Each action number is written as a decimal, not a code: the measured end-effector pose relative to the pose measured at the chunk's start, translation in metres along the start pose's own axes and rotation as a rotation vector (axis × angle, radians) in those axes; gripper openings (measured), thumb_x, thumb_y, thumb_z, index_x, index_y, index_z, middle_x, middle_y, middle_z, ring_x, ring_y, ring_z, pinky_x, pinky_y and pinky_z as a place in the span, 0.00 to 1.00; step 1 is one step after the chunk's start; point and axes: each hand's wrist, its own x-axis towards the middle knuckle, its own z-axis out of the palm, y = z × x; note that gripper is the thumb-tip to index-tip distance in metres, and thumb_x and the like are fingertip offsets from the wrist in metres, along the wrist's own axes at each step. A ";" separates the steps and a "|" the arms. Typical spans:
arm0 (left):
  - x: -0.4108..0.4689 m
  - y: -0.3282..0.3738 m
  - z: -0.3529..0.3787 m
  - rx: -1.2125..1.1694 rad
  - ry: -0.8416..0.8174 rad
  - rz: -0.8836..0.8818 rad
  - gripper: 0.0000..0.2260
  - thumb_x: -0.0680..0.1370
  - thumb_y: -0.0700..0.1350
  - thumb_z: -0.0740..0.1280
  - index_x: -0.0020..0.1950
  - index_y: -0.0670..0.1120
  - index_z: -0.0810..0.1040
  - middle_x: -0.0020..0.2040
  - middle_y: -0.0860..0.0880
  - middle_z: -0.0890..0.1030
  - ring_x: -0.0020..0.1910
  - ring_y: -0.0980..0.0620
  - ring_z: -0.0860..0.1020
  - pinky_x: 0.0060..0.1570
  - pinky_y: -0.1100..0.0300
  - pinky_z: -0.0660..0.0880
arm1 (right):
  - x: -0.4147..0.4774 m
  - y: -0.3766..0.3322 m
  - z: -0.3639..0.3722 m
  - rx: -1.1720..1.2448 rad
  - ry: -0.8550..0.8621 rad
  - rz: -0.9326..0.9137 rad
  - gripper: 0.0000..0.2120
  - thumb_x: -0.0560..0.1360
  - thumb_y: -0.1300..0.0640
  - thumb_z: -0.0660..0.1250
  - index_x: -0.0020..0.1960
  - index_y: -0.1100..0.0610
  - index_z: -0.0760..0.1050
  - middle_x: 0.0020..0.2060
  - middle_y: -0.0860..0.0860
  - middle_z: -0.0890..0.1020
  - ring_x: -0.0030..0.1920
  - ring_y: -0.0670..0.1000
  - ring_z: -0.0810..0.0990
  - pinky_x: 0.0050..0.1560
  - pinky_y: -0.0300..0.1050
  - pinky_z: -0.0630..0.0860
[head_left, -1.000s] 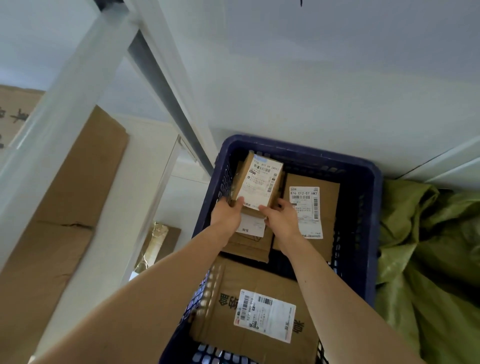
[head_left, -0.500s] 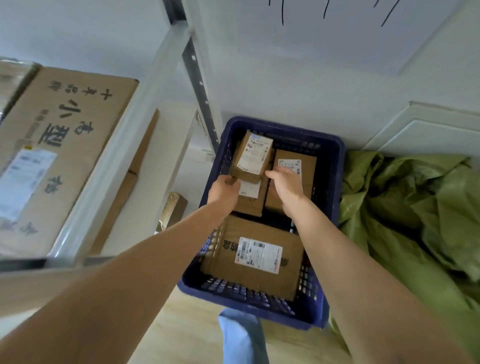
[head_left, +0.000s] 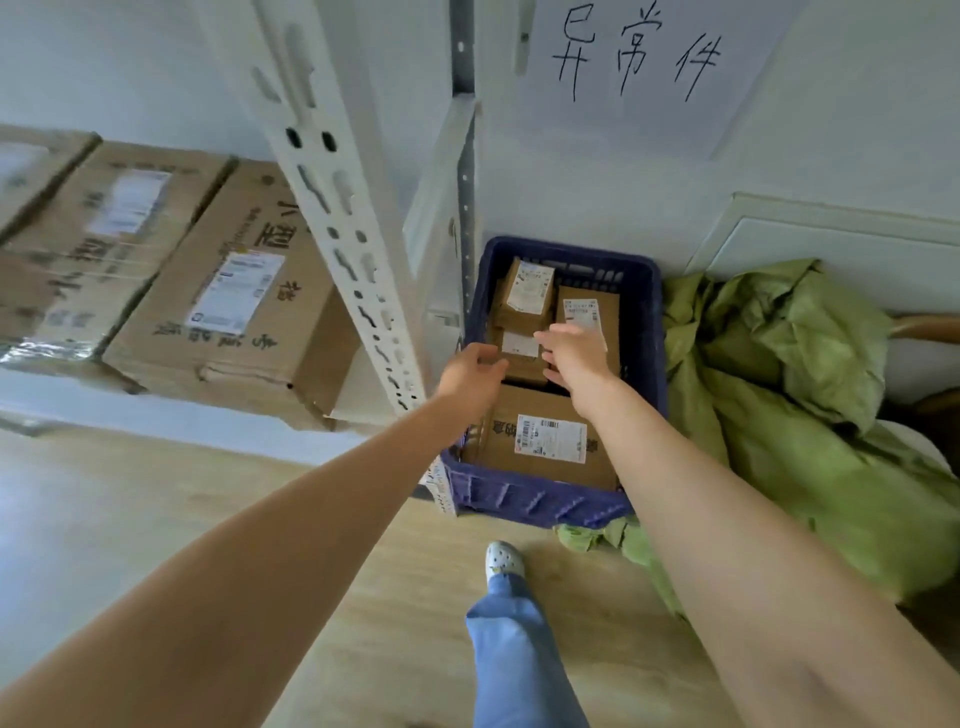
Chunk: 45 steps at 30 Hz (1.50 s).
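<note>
Both hands are out over the blue crate (head_left: 647, 332), apart from each other, and neither is gripping a thing. The left hand (head_left: 475, 371) is empty, fingers loosely curled. The right hand (head_left: 574, 353) is spread, fingers relaxed and pointing across toward the left one. Whether that right palm touches the cardboard under it, I can't tell from here.

Right between the two hands lies the flat brown parcel (head_left: 519, 347), white label up, in the middle of the crate. At twelve o'clock from the hands, a small box (head_left: 530, 288) sits tilted on top of the pile, near the crate's far wall. At one o'clock, partly under the right hand, another labelled parcel (head_left: 589, 310). At six o'clock, between the forearms, a large carton (head_left: 540, 441) fills the crate's near end, label up.

Further out now: at three o'clock, crumpled green sacks (head_left: 779, 395) press against the crate's side. At nine o'clock stands a white shelf post (head_left: 337, 208), with big cartons (head_left: 223, 306) on the shelf beyond it. High at twelve, a paper sheet (head_left: 634, 104) with handwritten characters on the wall. Down at six, a white shoe (head_left: 503, 561) and blue trouser leg (head_left: 519, 654) on the wooden floor (head_left: 156, 519).
</note>
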 end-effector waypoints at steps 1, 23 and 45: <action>-0.015 -0.008 -0.008 0.024 -0.012 0.019 0.16 0.83 0.45 0.63 0.70 0.45 0.72 0.54 0.47 0.80 0.49 0.48 0.78 0.57 0.49 0.78 | -0.016 0.003 0.003 -0.005 0.008 -0.011 0.22 0.79 0.60 0.67 0.73 0.59 0.69 0.63 0.56 0.77 0.58 0.53 0.77 0.65 0.54 0.75; -0.180 -0.109 -0.312 -0.461 0.336 0.063 0.13 0.82 0.40 0.65 0.67 0.43 0.74 0.52 0.46 0.80 0.47 0.48 0.79 0.49 0.55 0.80 | -0.229 -0.033 0.242 -0.255 -0.307 -0.271 0.14 0.79 0.59 0.66 0.64 0.60 0.74 0.46 0.52 0.78 0.47 0.50 0.76 0.57 0.50 0.76; -0.088 -0.159 -0.643 -0.512 0.601 0.006 0.15 0.82 0.41 0.65 0.70 0.44 0.72 0.60 0.41 0.79 0.57 0.42 0.80 0.53 0.53 0.79 | -0.198 -0.147 0.616 -0.252 -0.601 -0.317 0.10 0.78 0.61 0.66 0.59 0.57 0.75 0.48 0.52 0.80 0.52 0.51 0.78 0.61 0.51 0.78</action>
